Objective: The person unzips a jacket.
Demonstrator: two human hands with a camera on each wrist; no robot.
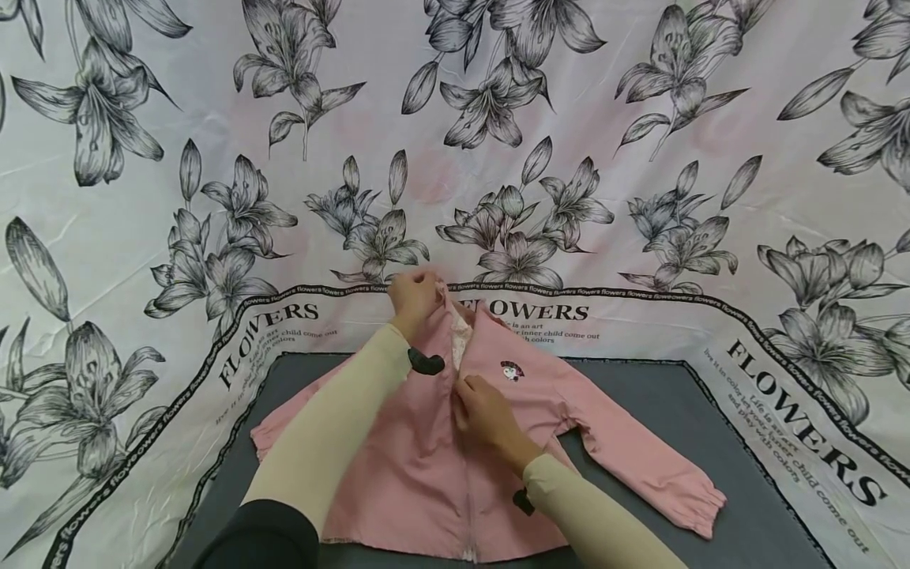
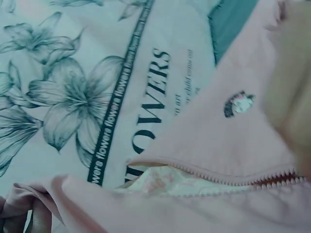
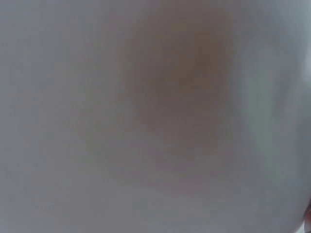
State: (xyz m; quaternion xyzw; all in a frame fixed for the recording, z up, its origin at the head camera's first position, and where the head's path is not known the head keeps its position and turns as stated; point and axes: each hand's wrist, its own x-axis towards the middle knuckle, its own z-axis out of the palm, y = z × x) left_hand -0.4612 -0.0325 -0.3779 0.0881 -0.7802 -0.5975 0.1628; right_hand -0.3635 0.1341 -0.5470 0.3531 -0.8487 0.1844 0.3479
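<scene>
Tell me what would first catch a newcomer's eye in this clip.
A pink jacket lies spread on the grey table, sleeves out. The left hand pinches its collar at the far end while the right hand grips the zipper line mid-chest. All around hangs a white cloth printed with black lilies.

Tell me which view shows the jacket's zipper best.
Left wrist: the zipper runs close and sharp across the pink jacket, teeth visible, partly open over a pale lining. The head view shows only a thin seam between the left hand and right hand. The right wrist view is pure blur.
</scene>
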